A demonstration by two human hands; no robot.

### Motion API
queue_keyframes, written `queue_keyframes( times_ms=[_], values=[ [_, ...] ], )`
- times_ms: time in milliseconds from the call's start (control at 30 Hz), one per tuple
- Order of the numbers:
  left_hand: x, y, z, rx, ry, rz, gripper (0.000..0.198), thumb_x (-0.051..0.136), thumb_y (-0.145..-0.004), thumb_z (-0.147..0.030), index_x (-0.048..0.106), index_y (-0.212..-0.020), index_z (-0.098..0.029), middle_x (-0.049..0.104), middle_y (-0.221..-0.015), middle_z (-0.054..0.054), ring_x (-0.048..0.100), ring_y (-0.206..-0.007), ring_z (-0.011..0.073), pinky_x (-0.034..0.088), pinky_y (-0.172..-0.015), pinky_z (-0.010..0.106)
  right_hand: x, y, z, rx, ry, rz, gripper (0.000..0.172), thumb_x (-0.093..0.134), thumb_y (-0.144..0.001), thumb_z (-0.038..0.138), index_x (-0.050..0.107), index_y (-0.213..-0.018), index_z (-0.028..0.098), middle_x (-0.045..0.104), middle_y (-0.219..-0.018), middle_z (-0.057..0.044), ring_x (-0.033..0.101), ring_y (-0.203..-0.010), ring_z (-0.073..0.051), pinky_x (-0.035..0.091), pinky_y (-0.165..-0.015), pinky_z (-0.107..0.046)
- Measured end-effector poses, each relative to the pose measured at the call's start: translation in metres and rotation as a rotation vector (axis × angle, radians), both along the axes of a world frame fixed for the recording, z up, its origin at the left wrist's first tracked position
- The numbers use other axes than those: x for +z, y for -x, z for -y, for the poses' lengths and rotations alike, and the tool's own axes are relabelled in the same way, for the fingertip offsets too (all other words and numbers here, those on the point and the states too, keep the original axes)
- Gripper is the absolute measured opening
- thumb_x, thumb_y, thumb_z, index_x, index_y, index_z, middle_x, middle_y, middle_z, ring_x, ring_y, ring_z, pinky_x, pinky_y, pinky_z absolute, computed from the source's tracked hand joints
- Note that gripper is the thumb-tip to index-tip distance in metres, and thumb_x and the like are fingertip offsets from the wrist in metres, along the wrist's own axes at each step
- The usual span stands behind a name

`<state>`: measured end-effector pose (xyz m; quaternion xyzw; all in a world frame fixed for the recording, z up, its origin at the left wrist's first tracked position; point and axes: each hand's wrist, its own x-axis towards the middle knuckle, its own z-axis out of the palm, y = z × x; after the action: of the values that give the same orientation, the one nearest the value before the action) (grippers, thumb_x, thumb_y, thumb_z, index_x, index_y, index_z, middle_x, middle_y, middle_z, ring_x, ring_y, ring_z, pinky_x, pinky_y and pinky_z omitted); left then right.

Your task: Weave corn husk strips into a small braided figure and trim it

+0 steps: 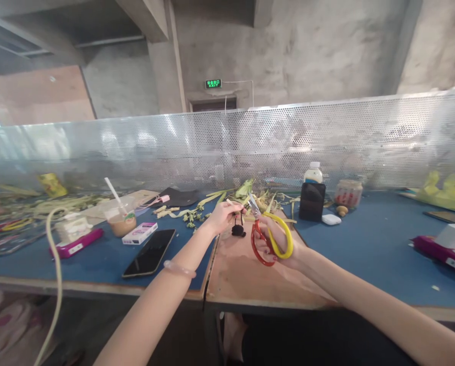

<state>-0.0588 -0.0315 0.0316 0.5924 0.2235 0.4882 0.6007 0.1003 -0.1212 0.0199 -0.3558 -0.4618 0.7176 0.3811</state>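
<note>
My right hand (275,241) grips a pair of scissors (267,235) with one red and one yellow handle loop, blades pointing up and left. My left hand (223,216) is pinched on a thin pale strip, and a small black object (238,231) hangs just below its fingers. The scissor tips sit close to the fingertips of my left hand. Both hands hover over a brown board (242,274) lying on the blue table (372,249). A pale bracelet (180,268) circles my left wrist.
Green leaf strips (197,206) lie behind my hands. A black phone (149,252), a small box (139,233) and a cup with a straw (120,218) sit left. A bottle (313,174), jar (348,193) and dark stand (312,201) sit right. A perforated metal screen (326,137) borders the back.
</note>
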Motion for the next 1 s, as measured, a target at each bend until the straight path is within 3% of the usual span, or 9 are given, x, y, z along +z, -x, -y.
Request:
queue_keyframes(
  times_ms=[133,267,433,633,833,1000],
  values=[
    [-0.001,0.0,-0.001,-0.006,-0.01,-0.012,0.01,0.066,-0.061,-0.018,0.065,-0.064,-0.009,0.065,-0.066,0.007,0.056,-0.059,0.0135,0.04,-0.055,0.024,0.0,-0.001,-0.001,0.052,-0.021,-0.041,0.047,0.038,-0.076,0.062,0.043,-0.061,0.018,0.035,-0.047,0.005,0.035,-0.037,-0.007,0.027,-0.031,-0.018],
    [-0.001,0.0,-0.002,0.014,-0.012,-0.014,0.008,0.066,-0.061,-0.017,0.065,-0.064,-0.01,0.066,-0.066,0.007,0.057,-0.061,0.0135,0.039,-0.056,0.023,-0.002,-0.002,-0.006,-0.064,-0.007,0.008,0.045,0.04,-0.078,0.057,0.038,-0.055,0.018,0.028,-0.041,0.007,0.025,-0.032,-0.004,0.022,-0.029,-0.016],
    [-0.001,0.0,-0.003,0.021,-0.015,-0.008,0.009,0.066,-0.06,-0.017,0.066,-0.065,-0.01,0.066,-0.066,0.006,0.056,-0.06,0.013,0.038,-0.057,0.024,-0.006,-0.003,-0.01,0.062,-0.022,-0.06,0.046,0.039,-0.076,0.062,0.044,-0.063,0.018,0.039,-0.049,0.004,0.038,-0.038,-0.008,0.033,-0.034,-0.021],
    [-0.001,0.001,-0.005,0.049,-0.002,0.017,0.009,0.067,-0.057,-0.017,0.066,-0.064,-0.01,0.066,-0.065,0.006,0.055,-0.057,0.0115,0.037,-0.054,0.023,0.0,-0.004,-0.006,-0.099,-0.006,0.083,0.044,0.038,-0.079,0.056,0.037,-0.055,0.019,0.028,-0.041,0.007,0.023,-0.031,-0.005,0.018,-0.027,-0.017],
    [0.001,0.004,-0.006,0.086,0.014,0.079,0.008,0.066,-0.058,-0.017,0.064,-0.063,-0.011,0.065,-0.063,0.005,0.051,-0.051,0.0086,0.034,-0.048,0.02,-0.004,-0.004,-0.005,0.064,0.0,-0.016,0.046,0.04,-0.075,0.063,0.044,-0.064,0.018,0.036,-0.049,0.005,0.037,-0.039,-0.007,0.03,-0.033,-0.018],
    [0.003,0.007,-0.006,0.094,0.012,0.121,0.009,0.064,-0.059,-0.016,0.063,-0.064,-0.01,0.063,-0.063,0.005,0.051,-0.051,0.0088,0.036,-0.049,0.021,-0.007,-0.007,-0.009,-0.069,0.016,0.099,0.046,0.042,-0.075,0.061,0.038,-0.058,0.018,0.026,-0.044,0.008,0.023,-0.032,-0.004,0.018,-0.027,-0.015]
  ],
)
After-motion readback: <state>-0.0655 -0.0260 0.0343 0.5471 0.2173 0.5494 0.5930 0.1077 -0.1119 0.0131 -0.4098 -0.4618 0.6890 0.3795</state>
